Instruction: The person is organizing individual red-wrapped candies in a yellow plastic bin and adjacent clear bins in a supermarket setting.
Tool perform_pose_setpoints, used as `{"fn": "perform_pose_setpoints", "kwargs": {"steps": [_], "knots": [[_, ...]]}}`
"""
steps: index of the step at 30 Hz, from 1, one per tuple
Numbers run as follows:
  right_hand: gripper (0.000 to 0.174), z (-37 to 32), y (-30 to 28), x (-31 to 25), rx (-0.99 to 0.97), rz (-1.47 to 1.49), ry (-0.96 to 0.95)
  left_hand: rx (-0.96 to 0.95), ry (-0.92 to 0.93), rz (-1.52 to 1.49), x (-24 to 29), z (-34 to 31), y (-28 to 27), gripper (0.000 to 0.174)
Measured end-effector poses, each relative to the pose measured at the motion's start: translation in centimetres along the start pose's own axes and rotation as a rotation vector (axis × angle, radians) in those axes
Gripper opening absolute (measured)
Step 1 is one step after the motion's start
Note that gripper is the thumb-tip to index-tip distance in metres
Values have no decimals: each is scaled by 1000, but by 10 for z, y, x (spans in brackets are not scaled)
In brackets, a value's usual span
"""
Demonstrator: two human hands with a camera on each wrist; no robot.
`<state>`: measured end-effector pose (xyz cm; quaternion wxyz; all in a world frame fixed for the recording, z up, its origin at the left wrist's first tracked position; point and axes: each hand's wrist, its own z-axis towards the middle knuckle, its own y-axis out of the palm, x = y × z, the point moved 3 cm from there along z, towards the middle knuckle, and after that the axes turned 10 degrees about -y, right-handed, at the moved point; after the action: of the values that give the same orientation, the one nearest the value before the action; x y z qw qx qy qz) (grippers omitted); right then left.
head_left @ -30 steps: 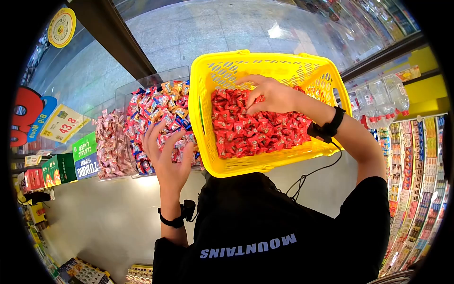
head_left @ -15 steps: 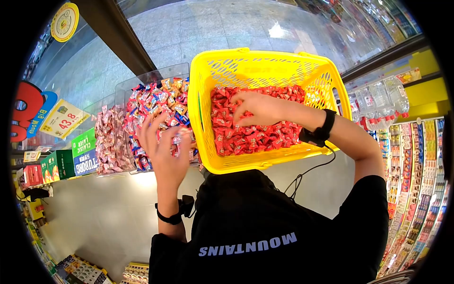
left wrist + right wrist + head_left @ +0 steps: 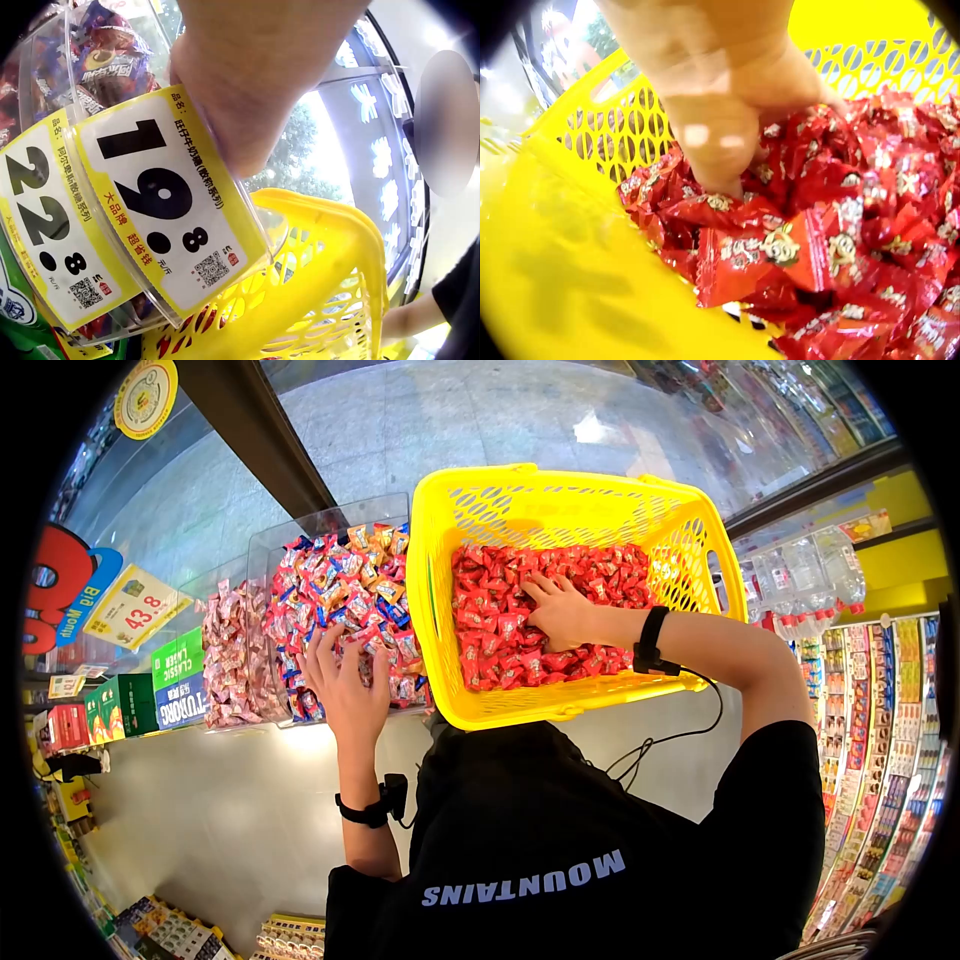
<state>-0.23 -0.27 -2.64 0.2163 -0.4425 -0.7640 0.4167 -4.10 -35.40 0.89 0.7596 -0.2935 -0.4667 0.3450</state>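
Observation:
A yellow shopping basket (image 3: 480, 710) is filled with red-wrapped candies (image 3: 500, 645). Inside it, my right hand (image 3: 565, 612) reaches onto the candies with fingers spread. The right wrist view has the thumb (image 3: 716, 157) pushed down among the red wrappers, its tip partly hidden. Left of the basket, a clear bin (image 3: 258, 545) holds mixed blue, orange and red wrapped candies (image 3: 350, 575). My left hand (image 3: 347, 685) is at the near side of that bin, fingers apart and loosely bent, overlapping the candies. A price card (image 3: 161, 202) reading 19.8 is beside it in the left wrist view.
Pink-wrapped candies (image 3: 235, 660) fill another bin farther left, past which stand a green and blue carton (image 3: 180, 675) and a 43.8 price sign (image 3: 138, 610). Large clear bottles (image 3: 805, 580) stand right of the basket. Stocked shelves (image 3: 870, 760) line the right side.
My right hand has moved down onto the red candies, after shifting left above them and then back right. The left hand keeps near the mixed candies, its fingers slightly lower.

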Motion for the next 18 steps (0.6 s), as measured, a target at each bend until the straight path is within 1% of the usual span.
{"fn": "perform_pose_setpoints", "kwargs": {"steps": [4,5,7,8,11,12,15,18], "knots": [[41,11,13,6,141,151,-59,-12,14,20,3,0,-2,24],[41,15,17,11,110,194,-65,-11,15,20,3,-1,-1,24],[42,18,8,16,51,271,-75,-3,25,27,4,0,-2,24],[42,18,2,18,76,345,-83,0,33,35,7,1,-4,25],[44,16,-17,27,303,548,-260,18,47,39,7,1,-4,25],[45,13,-27,26,394,516,-335,24,51,37,7,1,-4,25],[42,5,-51,17,487,617,-451,27,44,28,8,2,-5,25],[35,-7,-78,2,504,557,-477,25,28,22,9,4,-6,26]]}}
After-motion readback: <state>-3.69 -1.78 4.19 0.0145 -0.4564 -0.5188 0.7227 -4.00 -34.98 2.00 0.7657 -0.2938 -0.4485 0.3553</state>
